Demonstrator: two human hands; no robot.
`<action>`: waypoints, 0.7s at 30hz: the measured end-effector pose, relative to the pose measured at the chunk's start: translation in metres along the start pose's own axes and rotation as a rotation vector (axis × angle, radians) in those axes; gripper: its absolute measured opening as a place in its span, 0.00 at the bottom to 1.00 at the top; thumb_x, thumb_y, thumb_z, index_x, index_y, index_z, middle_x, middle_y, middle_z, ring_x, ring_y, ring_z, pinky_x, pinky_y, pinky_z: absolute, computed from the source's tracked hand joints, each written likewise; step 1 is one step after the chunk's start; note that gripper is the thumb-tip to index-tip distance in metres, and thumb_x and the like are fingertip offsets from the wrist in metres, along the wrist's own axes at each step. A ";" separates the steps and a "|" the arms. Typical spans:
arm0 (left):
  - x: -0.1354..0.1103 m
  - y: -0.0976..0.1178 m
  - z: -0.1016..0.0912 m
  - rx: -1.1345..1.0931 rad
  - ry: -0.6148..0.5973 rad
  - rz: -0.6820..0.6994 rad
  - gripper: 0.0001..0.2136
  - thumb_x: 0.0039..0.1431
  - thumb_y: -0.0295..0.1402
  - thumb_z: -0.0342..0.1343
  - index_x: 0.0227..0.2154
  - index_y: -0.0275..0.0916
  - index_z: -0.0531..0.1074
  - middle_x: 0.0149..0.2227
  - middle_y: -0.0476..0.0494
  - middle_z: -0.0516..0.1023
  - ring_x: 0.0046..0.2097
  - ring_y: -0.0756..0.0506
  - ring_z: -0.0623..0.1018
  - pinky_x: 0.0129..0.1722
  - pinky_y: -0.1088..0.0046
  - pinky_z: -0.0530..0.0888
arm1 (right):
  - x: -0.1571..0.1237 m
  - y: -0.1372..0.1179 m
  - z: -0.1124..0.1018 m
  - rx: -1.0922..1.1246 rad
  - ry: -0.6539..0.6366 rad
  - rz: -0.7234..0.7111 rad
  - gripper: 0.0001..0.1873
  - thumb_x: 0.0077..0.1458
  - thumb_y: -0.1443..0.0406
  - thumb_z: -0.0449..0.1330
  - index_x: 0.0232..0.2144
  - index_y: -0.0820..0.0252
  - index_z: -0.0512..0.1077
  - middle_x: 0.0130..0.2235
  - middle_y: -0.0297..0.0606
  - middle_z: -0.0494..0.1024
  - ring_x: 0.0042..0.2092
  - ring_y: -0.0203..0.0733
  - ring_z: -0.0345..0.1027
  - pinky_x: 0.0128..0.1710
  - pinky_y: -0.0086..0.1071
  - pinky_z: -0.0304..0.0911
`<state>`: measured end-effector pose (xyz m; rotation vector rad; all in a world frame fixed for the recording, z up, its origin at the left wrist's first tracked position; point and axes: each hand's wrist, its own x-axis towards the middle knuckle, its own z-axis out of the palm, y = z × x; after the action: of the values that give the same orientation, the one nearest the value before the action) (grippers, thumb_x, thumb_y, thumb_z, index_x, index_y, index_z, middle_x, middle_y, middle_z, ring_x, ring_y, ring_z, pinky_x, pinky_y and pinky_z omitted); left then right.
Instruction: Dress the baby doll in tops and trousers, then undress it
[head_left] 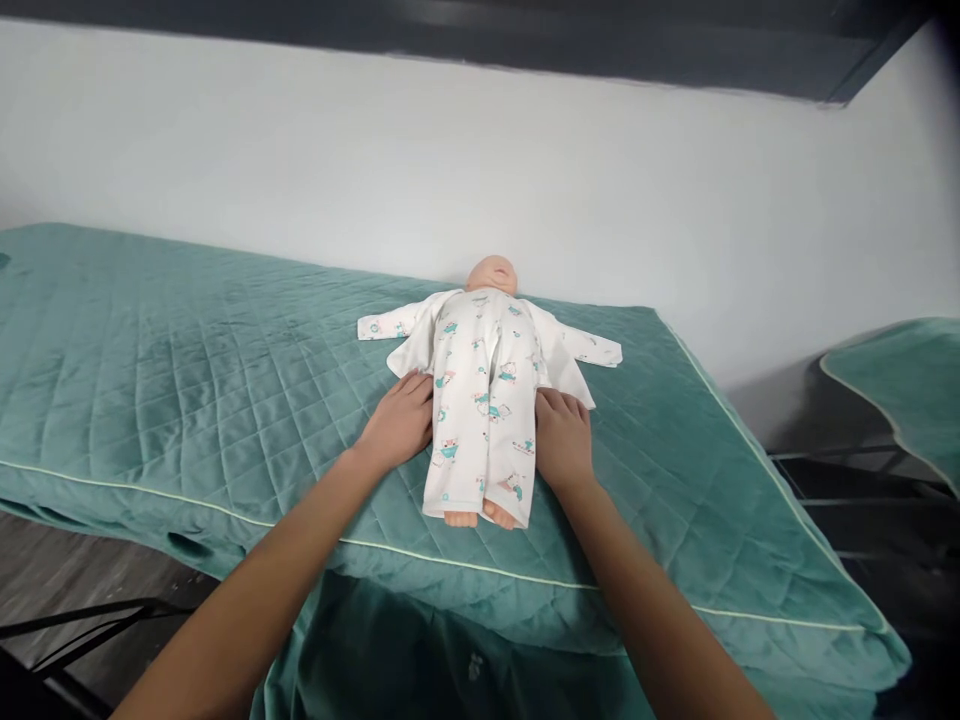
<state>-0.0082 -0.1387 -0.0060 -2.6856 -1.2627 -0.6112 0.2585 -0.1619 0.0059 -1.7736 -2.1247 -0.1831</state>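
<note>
A baby doll [493,272] lies on its back, head towards the wall. White printed trousers [480,410] cover its front from the chest down, and its toes show at the hems. Under them spreads a matching white jacket [566,350], sleeves out to both sides. My left hand [403,418] is closed at the left edge of the trousers, its fingertips partly hidden by the cloth. Against the right edge my right hand [562,432] is closed in the same way, just below the jacket's flap. Neither thumb shows clearly.
The doll rests on a green quilted mattress [225,370] with pale piping along its edges. Behind it rises a white wall [375,170], with a dark overhang [480,30] above. Another green cushion [907,390] and dark metal bars stand at the right.
</note>
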 end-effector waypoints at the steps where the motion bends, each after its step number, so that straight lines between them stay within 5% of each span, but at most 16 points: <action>1: -0.001 0.000 0.000 0.000 0.016 0.010 0.11 0.63 0.30 0.54 0.44 0.36 0.79 0.48 0.33 0.77 0.57 0.37 0.74 0.66 0.53 0.67 | 0.000 0.000 -0.001 0.013 -0.016 -0.014 0.15 0.66 0.67 0.52 0.48 0.62 0.76 0.52 0.48 0.78 0.53 0.54 0.65 0.57 0.45 0.57; 5: -0.005 0.000 0.004 -0.041 0.036 0.068 0.11 0.64 0.29 0.53 0.43 0.38 0.79 0.47 0.35 0.78 0.58 0.38 0.74 0.68 0.52 0.65 | -0.001 0.005 0.001 0.118 -0.068 -0.095 0.16 0.64 0.67 0.55 0.52 0.62 0.76 0.53 0.47 0.77 0.54 0.53 0.65 0.54 0.42 0.58; 11: 0.011 -0.006 0.012 -0.174 -0.124 0.141 0.12 0.63 0.31 0.54 0.44 0.39 0.79 0.51 0.35 0.79 0.62 0.38 0.72 0.71 0.51 0.58 | 0.001 0.008 0.006 0.157 -0.075 -0.147 0.13 0.63 0.67 0.57 0.48 0.62 0.77 0.49 0.48 0.77 0.51 0.52 0.65 0.53 0.41 0.61; 21: 0.051 -0.006 0.015 -0.280 -0.115 0.038 0.11 0.61 0.32 0.58 0.45 0.36 0.77 0.51 0.38 0.80 0.58 0.38 0.76 0.65 0.58 0.68 | 0.009 0.003 0.009 0.128 -0.049 -0.151 0.12 0.64 0.65 0.57 0.46 0.62 0.77 0.48 0.49 0.77 0.50 0.54 0.66 0.51 0.42 0.64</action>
<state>0.0211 -0.0949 0.0002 -3.0042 -1.2307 -0.6846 0.2582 -0.1500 0.0009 -1.5621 -2.2521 -0.0417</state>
